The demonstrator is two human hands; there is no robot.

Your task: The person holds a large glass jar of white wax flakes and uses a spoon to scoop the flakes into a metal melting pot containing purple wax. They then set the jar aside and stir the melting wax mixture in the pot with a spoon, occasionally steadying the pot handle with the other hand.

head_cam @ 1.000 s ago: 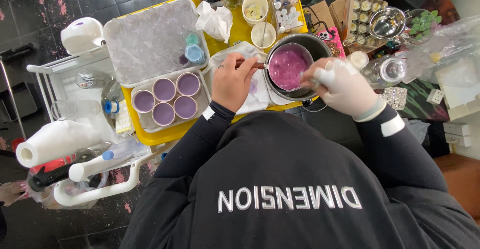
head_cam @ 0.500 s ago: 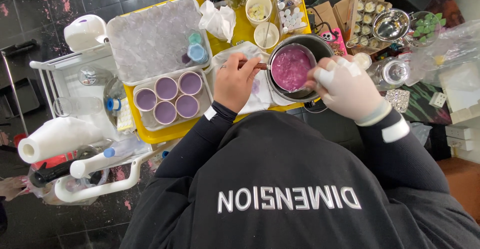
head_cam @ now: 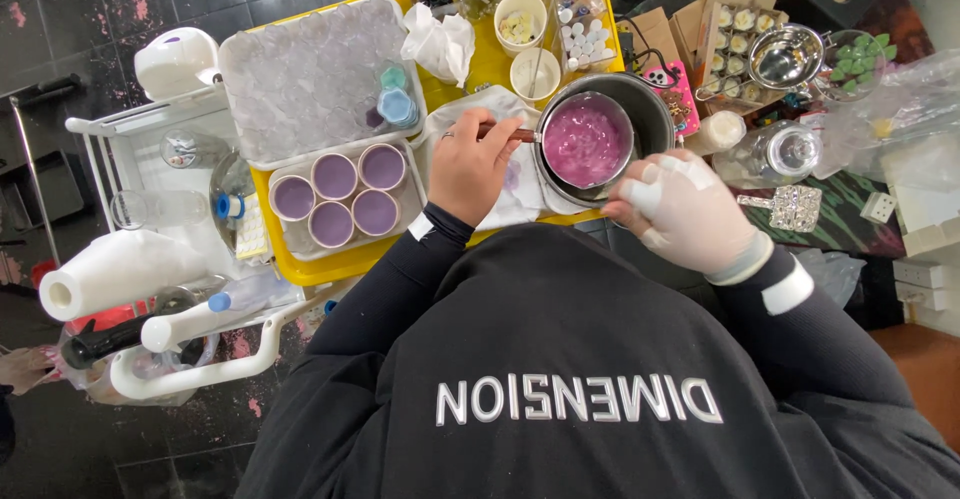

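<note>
Gripping the brown handle of a small saucepan, the left hand has its fingers curled shut around it. The pan, full of purple liquid, sits inside a larger dark pot at the yellow tray's edge. The gloved right hand rests by the pot's near rim, fingers bunched together; whether they pinch anything cannot be told. Four cups of purple lie to the left.
</note>
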